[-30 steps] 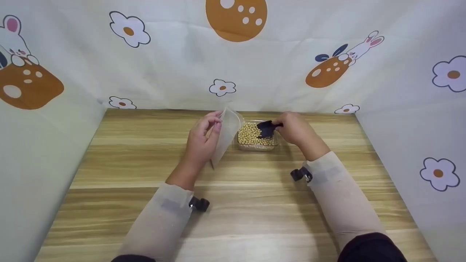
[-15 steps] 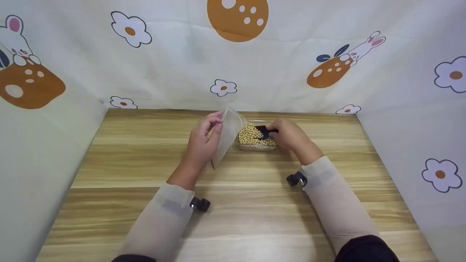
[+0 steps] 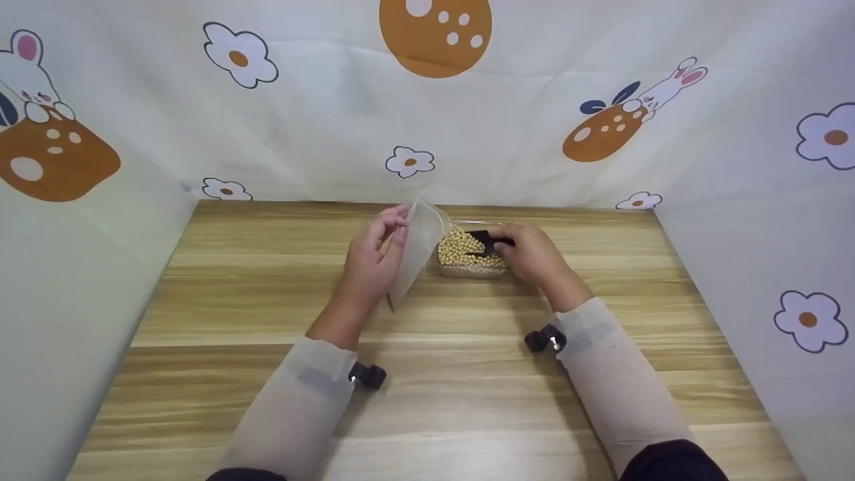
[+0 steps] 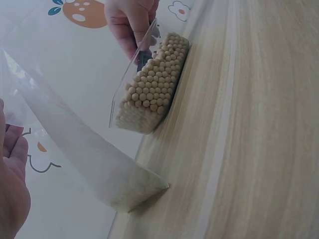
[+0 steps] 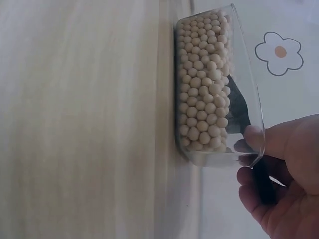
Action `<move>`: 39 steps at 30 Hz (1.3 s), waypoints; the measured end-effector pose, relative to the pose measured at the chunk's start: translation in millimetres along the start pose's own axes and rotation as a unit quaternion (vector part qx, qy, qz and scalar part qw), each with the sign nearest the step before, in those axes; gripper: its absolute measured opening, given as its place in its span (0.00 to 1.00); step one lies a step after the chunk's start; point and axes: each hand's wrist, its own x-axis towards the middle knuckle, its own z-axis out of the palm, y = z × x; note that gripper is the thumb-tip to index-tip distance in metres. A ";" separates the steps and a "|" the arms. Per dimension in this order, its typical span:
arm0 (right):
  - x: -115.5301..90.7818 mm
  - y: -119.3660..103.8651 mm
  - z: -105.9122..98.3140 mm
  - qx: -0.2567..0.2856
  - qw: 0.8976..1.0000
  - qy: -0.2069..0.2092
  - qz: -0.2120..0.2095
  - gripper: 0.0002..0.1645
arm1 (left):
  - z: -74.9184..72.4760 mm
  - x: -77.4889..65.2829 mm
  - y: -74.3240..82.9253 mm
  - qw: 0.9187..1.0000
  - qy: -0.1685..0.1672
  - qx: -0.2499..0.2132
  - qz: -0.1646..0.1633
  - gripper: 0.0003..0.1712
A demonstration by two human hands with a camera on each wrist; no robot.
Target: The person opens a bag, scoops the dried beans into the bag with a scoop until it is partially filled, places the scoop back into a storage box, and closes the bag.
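A clear rectangular container [image 3: 473,270] full of round pale-yellow beans [image 5: 202,84] stands near the back of the table. My right hand [image 3: 531,254] grips the handle of a small black scoop [image 5: 239,107], whose blade is partly sunk among the beans. Just left of the container, my left hand [image 3: 371,257] pinches the upper edge of a translucent pouch [image 3: 415,247]. The pouch stands upright with its mouth spread, and its bottom rests on the table in the left wrist view, where pale contents show faintly at the base of the pouch [image 4: 134,189].
The wood-grain table [image 3: 427,401] meets a white printed curtain [image 3: 320,133] right behind the container and pouch. More of the curtain rises at both sides. A small black camera sits at each wrist, the left camera [image 3: 367,375] and the right camera [image 3: 546,339].
My right hand has moved left and slightly down, pushing the scoop deeper into the beans, which now heap up at the left. The left hand and pouch hold nearly still.
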 end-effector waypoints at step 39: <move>-22.6 21.7 -32.0 0.191 0.977 0.051 0.079 0.19 | 1.2 -0.7 -1.7 1.000 0.001 -0.021 0.003 0.11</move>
